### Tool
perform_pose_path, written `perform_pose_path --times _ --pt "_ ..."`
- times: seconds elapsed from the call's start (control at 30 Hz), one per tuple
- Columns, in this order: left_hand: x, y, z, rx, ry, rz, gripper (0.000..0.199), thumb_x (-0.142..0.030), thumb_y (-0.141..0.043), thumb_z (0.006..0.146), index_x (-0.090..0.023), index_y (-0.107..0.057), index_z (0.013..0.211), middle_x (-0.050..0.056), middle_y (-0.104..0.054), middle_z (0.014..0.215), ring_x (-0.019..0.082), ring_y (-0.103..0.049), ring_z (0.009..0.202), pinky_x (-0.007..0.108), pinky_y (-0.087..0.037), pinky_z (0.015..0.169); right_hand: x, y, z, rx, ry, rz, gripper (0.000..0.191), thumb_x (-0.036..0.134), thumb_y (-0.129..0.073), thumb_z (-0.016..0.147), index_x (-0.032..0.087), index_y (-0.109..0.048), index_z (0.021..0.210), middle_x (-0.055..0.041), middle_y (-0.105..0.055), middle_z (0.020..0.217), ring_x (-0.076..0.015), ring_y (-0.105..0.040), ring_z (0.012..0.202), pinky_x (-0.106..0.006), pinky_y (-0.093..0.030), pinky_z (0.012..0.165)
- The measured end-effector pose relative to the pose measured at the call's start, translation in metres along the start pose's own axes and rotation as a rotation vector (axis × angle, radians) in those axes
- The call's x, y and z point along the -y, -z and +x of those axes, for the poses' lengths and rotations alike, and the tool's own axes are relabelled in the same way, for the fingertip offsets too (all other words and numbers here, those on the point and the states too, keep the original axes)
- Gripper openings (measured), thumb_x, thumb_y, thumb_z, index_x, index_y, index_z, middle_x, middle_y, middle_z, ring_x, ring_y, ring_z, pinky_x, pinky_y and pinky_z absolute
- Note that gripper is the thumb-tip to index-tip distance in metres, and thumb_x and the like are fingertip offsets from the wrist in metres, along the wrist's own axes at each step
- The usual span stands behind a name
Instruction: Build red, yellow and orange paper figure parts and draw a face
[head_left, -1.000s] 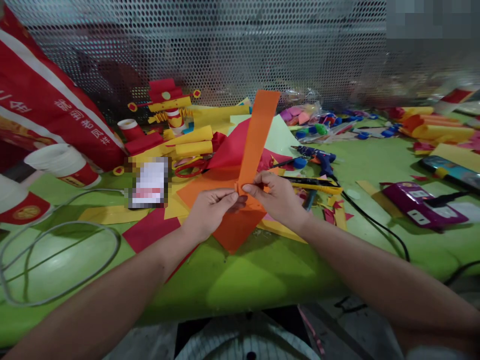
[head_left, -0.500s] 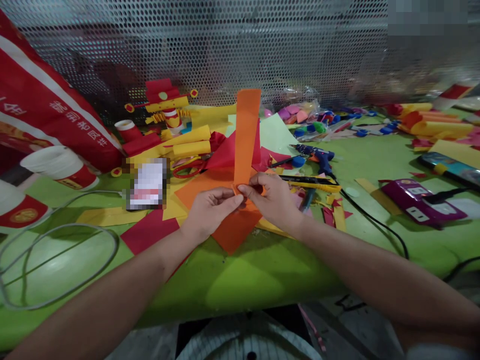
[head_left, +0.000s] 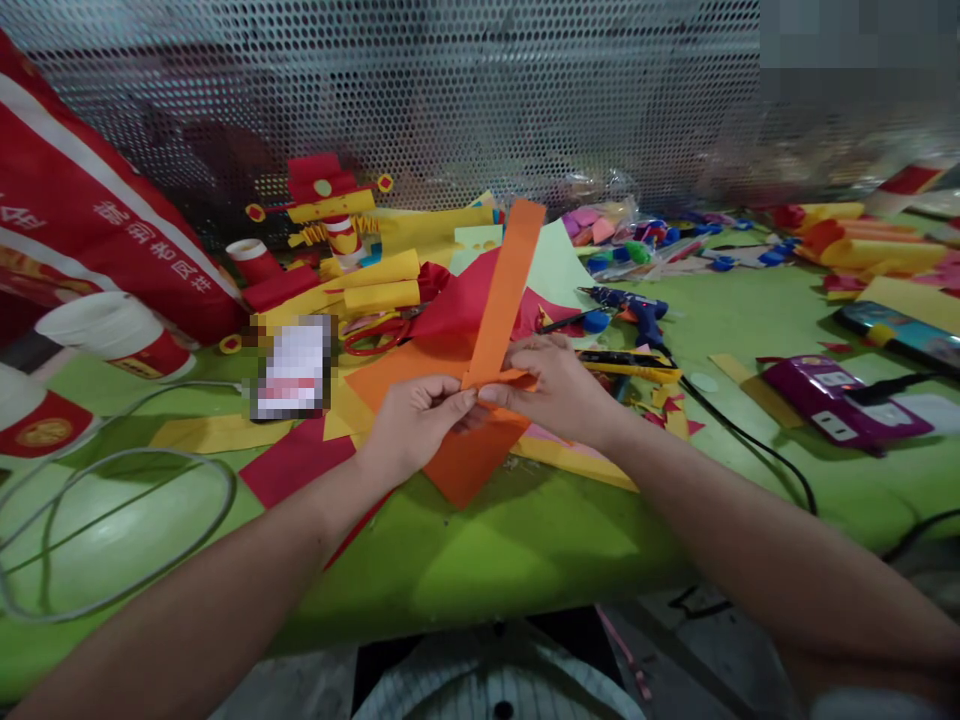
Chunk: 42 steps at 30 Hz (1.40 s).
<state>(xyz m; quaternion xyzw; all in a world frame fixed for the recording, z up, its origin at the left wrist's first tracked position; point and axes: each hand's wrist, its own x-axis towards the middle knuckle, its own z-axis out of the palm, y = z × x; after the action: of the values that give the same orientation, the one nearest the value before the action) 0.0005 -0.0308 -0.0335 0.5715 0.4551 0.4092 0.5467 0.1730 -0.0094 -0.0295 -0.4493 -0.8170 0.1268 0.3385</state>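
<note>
Since the frame half a second earlier, the orange strip point(head_left: 508, 290) has swung from nearly upright to a lean, top end toward the right; the right hand point(head_left: 559, 390) has turned, its fingers now lying flatter across the strip's lower end. Left hand point(head_left: 416, 420): grip narrow, thumb and forefinger pinching the strip at its bottom left corner. Right hand: grip likewise narrow, thumb below and fingers above a short folded part of the strip that runs sideways toward the palm; exact fold hidden by the fingers. The two thumb tips are nearly meeting. Strip position: held above the bench point(head_left: 540, 560), in front of a red sheet point(head_left: 450, 300), with an orange sheet point(head_left: 472, 470) lying beneath the hands. A second red sheet point(head_left: 292, 465) lies left of the orange one, near the left wrist. Right of the right hand: a yellow cutter point(head_left: 637, 369), with a blue glue gun point(head_left: 637, 312) behind it. Beyond the left hand: red-handled scissors point(head_left: 373, 342), then a phone point(head_left: 296, 370) farther left, its screen blurred. Behind the red sheet, a pale green sheet point(head_left: 559, 265). Far right: a purple power socket point(head_left: 814, 400) with a cable plugged in.
</note>
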Motion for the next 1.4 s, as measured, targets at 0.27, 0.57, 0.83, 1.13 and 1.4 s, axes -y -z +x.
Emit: perform_pose_path --times 0.27,0.57,0.83,1.13,1.4 --pt "-0.001 0.002 0.0 0.034 -0.02 0.103 0.018 -0.031 -0.059 0.076 -0.015 -0.065 0.069 0.002 -0.069 0.063 0.011 -0.06 0.053 0.023 -0.05 0.056 0.004 0.001 0.0 0.187 -0.102 0.19 0.043 0.04 -0.055 0.079 0.017 -0.041 0.047 0.0065 -0.034 0.045 -0.0059 -0.028 0.046 -0.023 -0.028 0.05" --pt "-0.002 -0.004 0.002 -0.087 -0.03 -0.18 0.019 -0.033 -0.069 0.067 -0.017 -0.067 0.075 -0.001 -0.066 0.063 0.01 -0.059 0.055 0.024 -0.049 0.058 0.018 -0.002 0.0 0.065 -0.217 0.386 0.034 0.046 -0.055 0.079 0.015 -0.06 0.064 0.0005 -0.055 0.057 -0.009 -0.044 0.052 -0.022 -0.033 0.048" --pt "-0.013 0.008 0.007 -0.126 -0.003 -0.373 0.015 -0.026 -0.069 0.067 -0.017 -0.057 0.065 -0.002 -0.064 0.056 0.012 -0.062 0.051 0.023 -0.05 0.053 0.002 0.029 0.003 0.316 -0.14 0.37 0.034 0.04 -0.045 0.084 0.018 -0.055 0.061 0.0021 -0.051 0.054 -0.0083 -0.047 0.047 -0.021 -0.035 0.044" --pt "-0.013 0.009 0.008 0.039 0.248 -0.353 0.012 -0.023 -0.065 0.071 -0.016 -0.057 0.066 0.0 -0.064 0.054 0.013 -0.062 0.047 0.022 -0.048 0.045 -0.009 0.014 -0.004 0.051 0.192 0.141 0.034 0.02 -0.05 0.078 0.022 -0.063 0.109 -0.0023 -0.069 0.077 -0.0126 -0.06 0.061 -0.024 -0.045 0.059" --pt "-0.006 0.004 0.005 0.057 0.225 -0.273 0.02 -0.031 -0.068 0.069 -0.015 -0.057 0.066 -0.001 -0.063 0.056 0.01 -0.06 0.047 0.021 -0.049 0.05 -0.006 0.003 -0.009 0.076 0.258 0.07 0.023 0.023 -0.048 0.083 0.024 -0.068 0.093 -0.0007 -0.068 0.066 -0.0121 -0.06 0.057 -0.022 -0.042 0.056"
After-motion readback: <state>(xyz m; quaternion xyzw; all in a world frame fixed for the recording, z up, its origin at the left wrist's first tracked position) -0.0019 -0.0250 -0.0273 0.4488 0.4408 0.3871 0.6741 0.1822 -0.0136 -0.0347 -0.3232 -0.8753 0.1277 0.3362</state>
